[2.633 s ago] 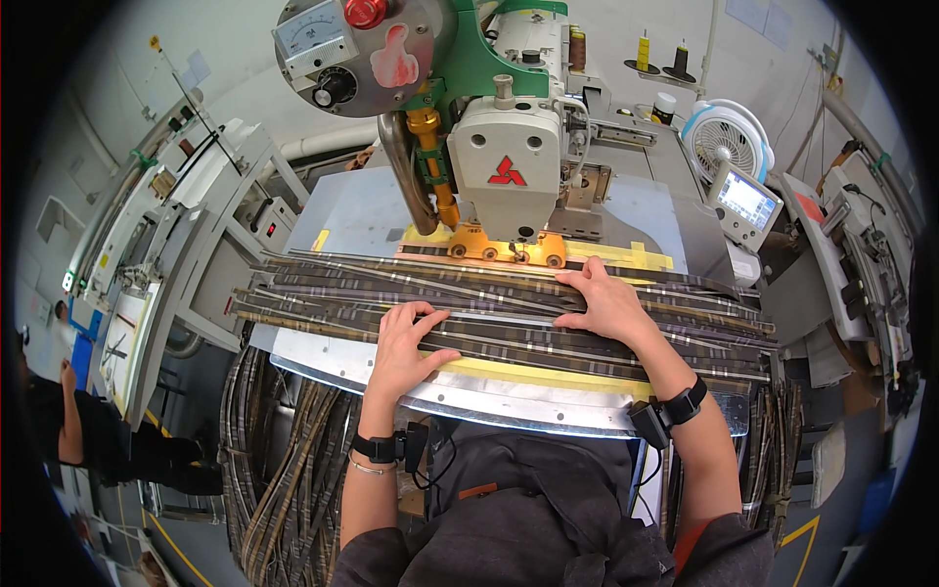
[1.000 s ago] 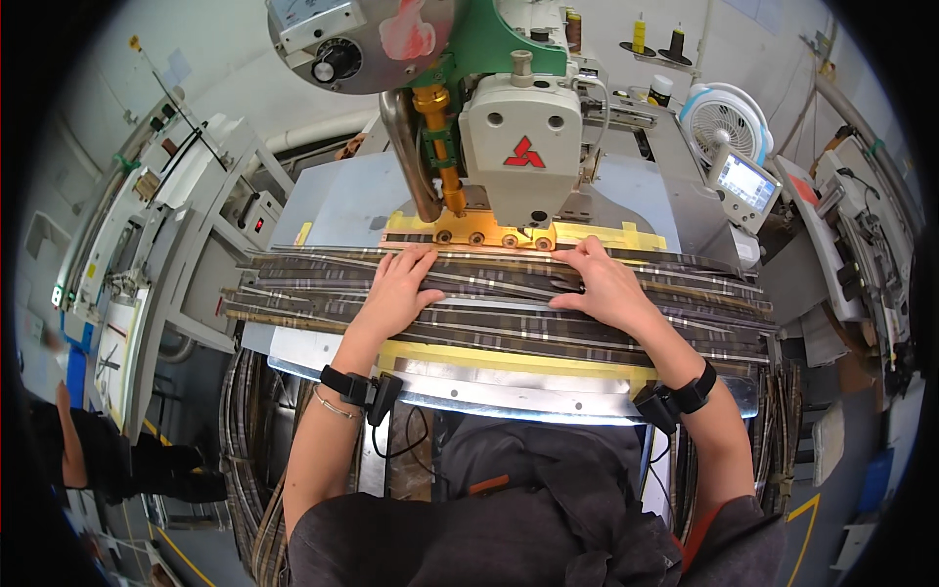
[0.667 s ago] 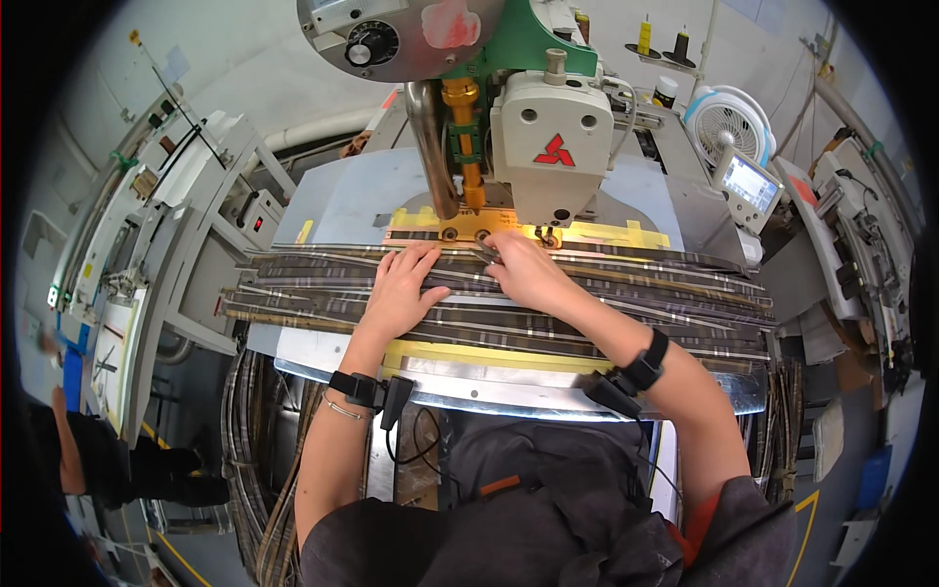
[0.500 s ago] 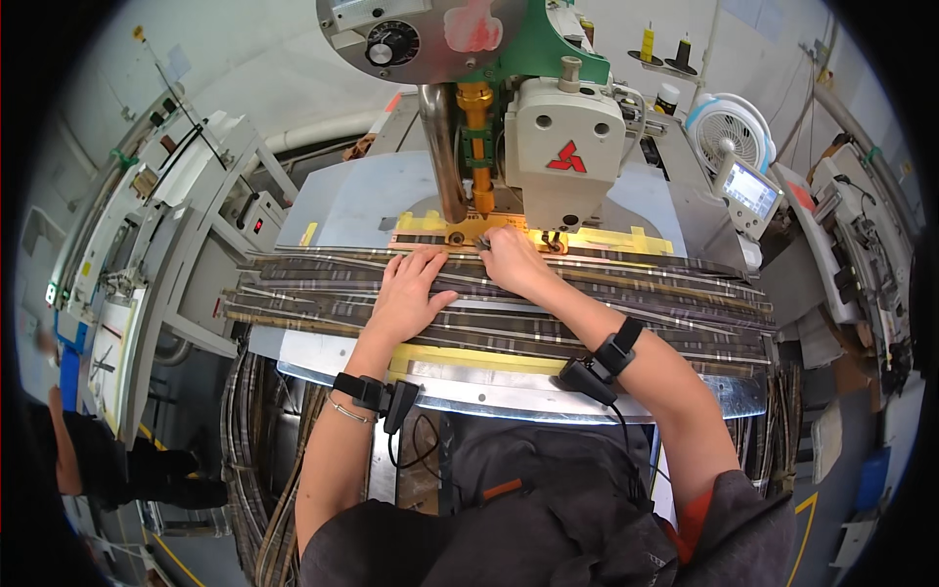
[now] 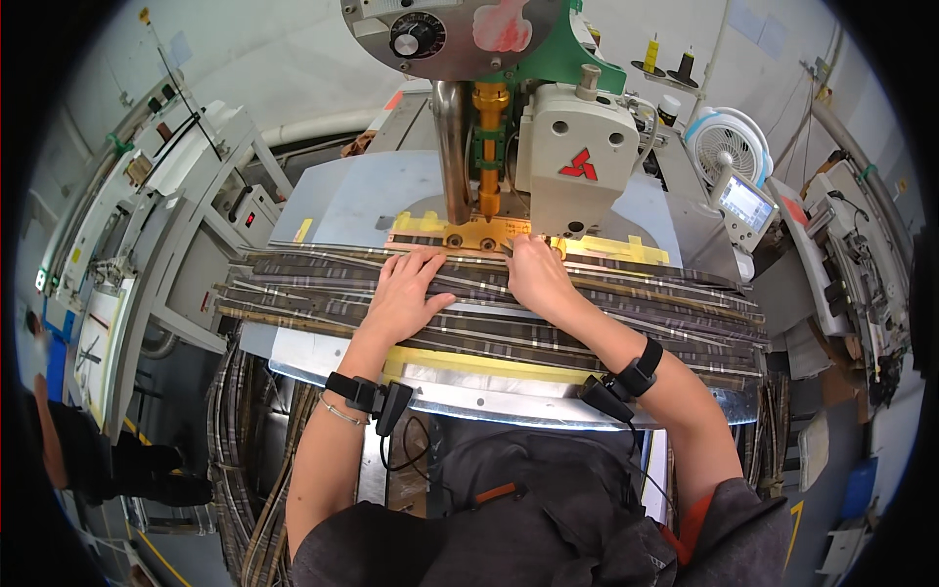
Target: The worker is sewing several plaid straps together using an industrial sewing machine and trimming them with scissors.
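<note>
Patterned strips (image 5: pixel 479 318) on surface (image 5: pixel 313 354), long axis approx. 9–3 o'clock; yellow plate (image 5: pixel 472 236) at 11 o'clock from R hand (image 5: pixel 538 277) (nearer); grip half-hidden, can't tell if pinching; L hand (image 5: pixel 403 293) spread on strips.

Dark grey-brown, broken by pale bands in a check-like pattern, is observed on the strips (image 5: pixel 646 318). Yellow is recorded on the tape (image 5: pixel 499 366), gold-orange on the clamp plate (image 5: pixel 472 233). The machine head (image 5: pixel 567 122) is finished in off-white and marked with 1 red emblem (image 5: pixel 578 164); its arm (image 5: pixel 587 70) is painted green. 1 yellow cone (image 5: pixel 652 54) and 1 black cone (image 5: pixel 687 68) are noted. The white fan (image 5: pixel 728 147) is edged in light blue.
</note>
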Motion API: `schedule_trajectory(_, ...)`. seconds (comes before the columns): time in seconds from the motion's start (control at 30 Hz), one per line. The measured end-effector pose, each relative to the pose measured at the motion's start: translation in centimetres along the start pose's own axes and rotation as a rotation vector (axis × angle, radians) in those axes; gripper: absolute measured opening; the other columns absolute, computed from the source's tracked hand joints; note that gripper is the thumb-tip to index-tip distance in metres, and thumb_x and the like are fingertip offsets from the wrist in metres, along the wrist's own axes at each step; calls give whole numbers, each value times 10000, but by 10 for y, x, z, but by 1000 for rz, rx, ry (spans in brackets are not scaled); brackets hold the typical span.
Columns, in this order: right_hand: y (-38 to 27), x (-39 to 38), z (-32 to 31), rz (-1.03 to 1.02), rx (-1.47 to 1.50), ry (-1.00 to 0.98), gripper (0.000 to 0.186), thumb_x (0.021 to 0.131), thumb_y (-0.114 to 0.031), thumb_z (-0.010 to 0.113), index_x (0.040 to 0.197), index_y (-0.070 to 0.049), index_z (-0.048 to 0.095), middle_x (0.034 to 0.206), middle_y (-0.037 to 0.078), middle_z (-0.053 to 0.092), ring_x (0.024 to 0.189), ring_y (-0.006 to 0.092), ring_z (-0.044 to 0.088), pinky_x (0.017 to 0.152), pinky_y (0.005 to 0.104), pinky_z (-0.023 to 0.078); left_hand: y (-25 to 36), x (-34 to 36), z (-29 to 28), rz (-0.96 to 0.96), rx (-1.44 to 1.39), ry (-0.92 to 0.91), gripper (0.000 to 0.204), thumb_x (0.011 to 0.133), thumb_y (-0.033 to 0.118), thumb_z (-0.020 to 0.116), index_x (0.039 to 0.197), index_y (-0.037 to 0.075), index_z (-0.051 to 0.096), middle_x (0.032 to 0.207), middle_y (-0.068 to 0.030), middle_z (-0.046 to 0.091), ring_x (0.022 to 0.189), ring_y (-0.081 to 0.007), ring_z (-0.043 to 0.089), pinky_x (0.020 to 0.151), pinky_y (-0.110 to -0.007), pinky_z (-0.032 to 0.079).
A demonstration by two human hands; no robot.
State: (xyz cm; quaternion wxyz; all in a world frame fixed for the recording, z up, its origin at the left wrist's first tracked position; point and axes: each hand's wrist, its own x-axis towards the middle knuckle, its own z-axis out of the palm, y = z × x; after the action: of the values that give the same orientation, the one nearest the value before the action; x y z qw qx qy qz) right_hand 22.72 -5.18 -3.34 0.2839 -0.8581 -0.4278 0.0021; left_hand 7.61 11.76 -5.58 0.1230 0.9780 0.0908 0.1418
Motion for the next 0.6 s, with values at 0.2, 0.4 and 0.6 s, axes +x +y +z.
schedule_trajectory(0.2,6,12,9,16,-81,-71,225,713,82,599,931,129,572,1053,369,573,895,452,656,741,465,553,-1,0,2,27,-3,14,602,825,293,712,1343,61,511,1363,-65,489,1257,-276,444,1136,-439,261)
schedule_trajectory(0.4,11,-2,4,-64,30,-29,310,796,8,583,1090,83,524,1081,308,573,874,434,645,747,485,529,1,3,1,4,17,-8,586,831,276,704,1342,62,512,1365,-61,489,1270,-270,437,1138,-442,255)
schedule_trajectory(0.6,13,-54,-38,-229,95,-106,312,871,-156,639,1143,-27,555,1079,227,590,859,392,643,718,464,511,-2,1,-1,33,7,-16,581,837,257,697,1342,49,498,1370,-76,483,1275,-279,436,1142,-445,251)
